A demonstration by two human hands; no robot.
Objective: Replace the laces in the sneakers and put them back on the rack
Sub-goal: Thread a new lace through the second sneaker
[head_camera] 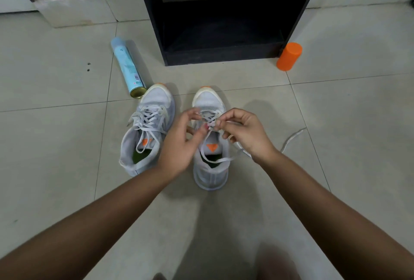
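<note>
At the far left a light-blue cylindrical metal spray can lies on its side on the pale tiled floor, its gold bottom end just beside the toe of the left-hand sneaker. That white mesh sneaker with an orange toe tip and orange tongue patch stands on the floor, toe pointing away from the person, fully laced with a loose loop lying over its opening. The left hand reaches across its inner edge, fingers curled, thumb and fingertips pinching the flat white lace above the tongue of the neighbouring shoe. The matching second white sneaker stands just beside the first, also toe away, laced through its lower eyelets. The right hand pinches the same lace between thumb and forefinger close to the left fingertips; loose lace loops over the shoe's opening, and a length trails on the tiles to the right. Beyond the shoes stands a black wooden open-fronted rack, apart from both. An orange plastic cylinder stands at the rack's right front corner
</note>
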